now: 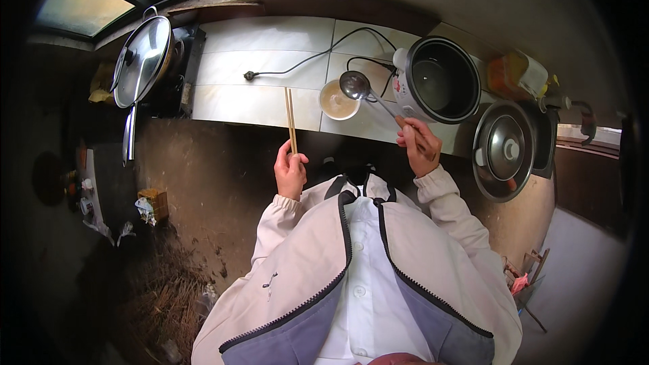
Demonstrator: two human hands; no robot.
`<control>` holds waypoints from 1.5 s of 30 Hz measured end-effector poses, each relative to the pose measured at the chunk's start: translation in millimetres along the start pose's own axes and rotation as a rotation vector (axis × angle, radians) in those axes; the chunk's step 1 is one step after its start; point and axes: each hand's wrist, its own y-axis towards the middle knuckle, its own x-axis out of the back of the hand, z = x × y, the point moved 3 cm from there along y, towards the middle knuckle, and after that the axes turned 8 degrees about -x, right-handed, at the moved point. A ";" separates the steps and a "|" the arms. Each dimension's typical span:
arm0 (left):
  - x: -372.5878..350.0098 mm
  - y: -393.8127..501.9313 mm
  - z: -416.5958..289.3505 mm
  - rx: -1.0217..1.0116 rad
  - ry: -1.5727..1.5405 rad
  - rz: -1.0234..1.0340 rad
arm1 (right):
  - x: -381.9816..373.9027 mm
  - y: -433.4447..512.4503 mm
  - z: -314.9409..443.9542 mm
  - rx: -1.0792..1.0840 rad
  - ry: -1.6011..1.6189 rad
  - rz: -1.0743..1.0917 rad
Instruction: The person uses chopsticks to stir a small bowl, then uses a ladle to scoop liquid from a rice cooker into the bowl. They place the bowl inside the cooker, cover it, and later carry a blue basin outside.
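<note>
My left hand (291,170) grips a pair of wooden chopsticks (290,116) that point away from me over the counter's front edge. In my right hand (420,147) is a metal ladle (355,85) with a wooden handle. The ladle's bowl hangs over the right rim of a white bowl (332,114), which holds a pale brownish liquid. To the right of the ladle stands a rice cooker (403,92), lid off, with a dark inner pot (441,78). Some liquid seems to lie at the bottom of that pot.
A black power cord (304,65) with a loose plug (249,75) crosses the tiled counter (228,104). At left, a lidded frying pan (147,61) sits on a stove (188,71). A metal basin (479,162) holding a lid (502,142) is at right. Dry twigs (172,284) lie on the floor.
</note>
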 end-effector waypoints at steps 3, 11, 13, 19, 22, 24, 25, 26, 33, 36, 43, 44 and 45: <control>1.8 0.2 1.4 -0.002 0.019 0.014 | -2.8 -9.9 10.9 0.274 -0.210 -0.012; -4.3 8.2 0.2 -0.045 0.075 0.058 | -2.5 -24.0 27.3 0.583 -0.297 0.068; -6.7 10.1 -0.8 -0.050 0.096 0.070 | -6.0 -22.9 25.1 0.574 -0.299 0.046; -5.8 16.0 8.2 -0.101 0.189 0.094 | -1.9 -17.7 24.3 0.469 -0.323 0.057; -0.7 21.6 16.7 -0.160 0.237 0.098 | 1.8 -10.2 32.8 0.487 -0.401 0.143; 2.3 27.1 18.6 -0.205 0.295 0.122 | 1.9 -3.6 43.9 0.536 -0.424 0.166; 3.8 30.7 16.7 -0.241 0.332 0.122 | -0.1 1.2 51.9 0.576 -0.412 0.157; 4.2 32.6 12.6 -0.299 0.330 0.124 | 1.8 6.2 59.3 0.495 -0.416 0.183; -10.3 48.9 -71.6 -0.459 0.301 0.091 | 0.3 71.6 146.3 0.050 -0.055 0.410; -30.5 72.9 -155.8 -0.653 0.250 0.118 | -4.4 104.9 195.0 0.138 -0.115 0.390; -157.5 126.5 -373.2 -1.323 0.437 0.211 | -32.4 173.5 267.0 0.397 -0.144 0.176; -175.3 139.8 -390.9 -1.203 0.500 0.230 | -35.4 181.6 270.9 0.412 -0.149 0.143; -185.3 148.9 -402.2 -1.176 0.565 0.205 | -37.4 188.6 274.4 0.446 -0.181 0.083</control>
